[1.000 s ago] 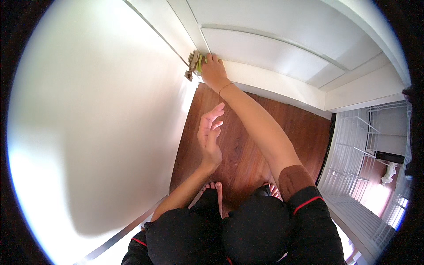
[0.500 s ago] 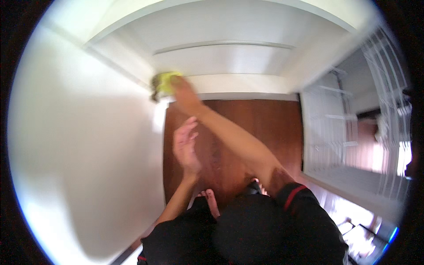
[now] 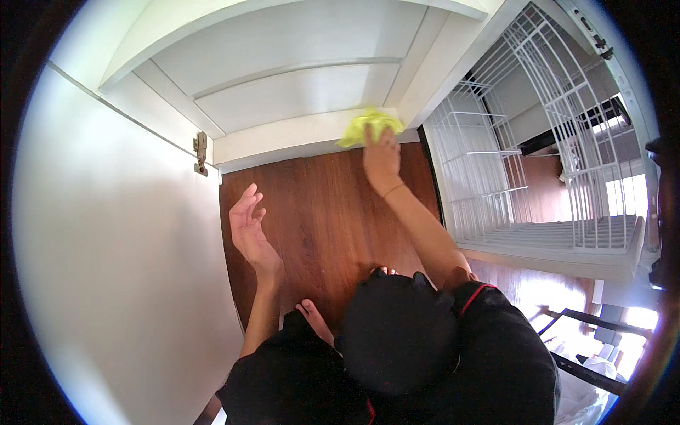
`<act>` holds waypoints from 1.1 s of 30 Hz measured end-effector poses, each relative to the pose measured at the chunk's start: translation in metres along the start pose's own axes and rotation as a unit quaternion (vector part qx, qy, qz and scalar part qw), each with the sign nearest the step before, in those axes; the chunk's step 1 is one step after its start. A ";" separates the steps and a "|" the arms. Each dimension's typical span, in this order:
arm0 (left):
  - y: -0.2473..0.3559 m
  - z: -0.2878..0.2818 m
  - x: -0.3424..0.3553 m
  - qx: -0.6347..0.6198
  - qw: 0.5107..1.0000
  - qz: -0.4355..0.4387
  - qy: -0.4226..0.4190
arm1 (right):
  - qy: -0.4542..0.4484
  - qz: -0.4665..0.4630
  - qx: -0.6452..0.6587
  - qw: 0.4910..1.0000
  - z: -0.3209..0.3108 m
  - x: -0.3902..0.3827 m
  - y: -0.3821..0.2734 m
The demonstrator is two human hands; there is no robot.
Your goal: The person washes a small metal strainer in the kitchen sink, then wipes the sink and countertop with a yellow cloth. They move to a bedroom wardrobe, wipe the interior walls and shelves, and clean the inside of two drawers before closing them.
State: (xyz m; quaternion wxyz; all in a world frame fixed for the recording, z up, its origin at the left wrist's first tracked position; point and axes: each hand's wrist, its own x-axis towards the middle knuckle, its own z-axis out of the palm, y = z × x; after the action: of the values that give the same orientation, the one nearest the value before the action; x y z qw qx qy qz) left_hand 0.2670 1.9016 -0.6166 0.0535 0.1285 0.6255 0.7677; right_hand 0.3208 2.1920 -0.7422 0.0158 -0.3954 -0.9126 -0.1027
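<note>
A yellow-green cloth [image 3: 358, 129] is bunched under my right hand [image 3: 382, 159], which presses it on the right part of the white cabinet's bottom ledge [image 3: 283, 142]. Part of the cloth spreads out past my fingertips. My left hand [image 3: 253, 230] hangs over the brown wood floor [image 3: 319, 219], palm turned inward and fingers loosely apart, holding nothing. It is nearest to the open white cabinet door [image 3: 127, 234] on the left. A metal hinge [image 3: 201, 154] shows at that door's far end.
White wire baskets [image 3: 489, 163] on a pulled-out frame stand close on the right. Above the ledge are the cabinet's white back panels [image 3: 297, 92]. My bare foot [image 3: 316, 320] is on the floor below. A black metal frame [image 3: 588, 375] is at the lower right.
My right hand has carried the cloth rightward along the ledge from the left corner near the hinge. My forearms no longer overlap in view. The view has also shifted toward the baskets.
</note>
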 end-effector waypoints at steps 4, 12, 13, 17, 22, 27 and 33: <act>0.005 0.019 0.000 -0.015 0.999 0.005 -0.033 | -0.142 0.008 0.117 0.983 -0.021 -0.013 0.045; 0.005 0.015 -0.005 0.005 1.000 -0.014 -0.013 | 0.017 0.056 0.308 0.950 -0.095 -0.086 0.056; 0.006 0.015 -0.004 0.025 0.999 -0.026 -0.007 | 0.024 0.047 0.329 0.943 -0.099 -0.084 0.053; 0.011 0.016 0.008 -0.015 0.999 -0.040 0.008 | 0.090 0.034 0.390 0.916 -0.117 -0.075 0.050; 0.006 0.014 0.024 -0.039 0.997 -0.060 0.024 | -0.073 0.010 0.367 0.927 -0.126 -0.079 0.040; 0.009 0.007 0.070 -0.051 0.998 -0.022 -0.015 | 0.055 -0.145 0.325 0.933 -0.121 -0.080 0.035; 0.074 0.044 0.140 -0.012 0.979 -0.005 -0.204 | -0.243 -0.210 0.165 0.933 -0.153 -0.092 0.056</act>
State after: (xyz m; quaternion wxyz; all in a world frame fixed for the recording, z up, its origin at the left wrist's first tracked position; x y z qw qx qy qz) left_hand 0.1501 1.9617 -0.5178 0.1851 0.2787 0.5930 0.7324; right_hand 0.4166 2.1327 -0.5926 -0.1639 -0.1995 -0.9548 0.1474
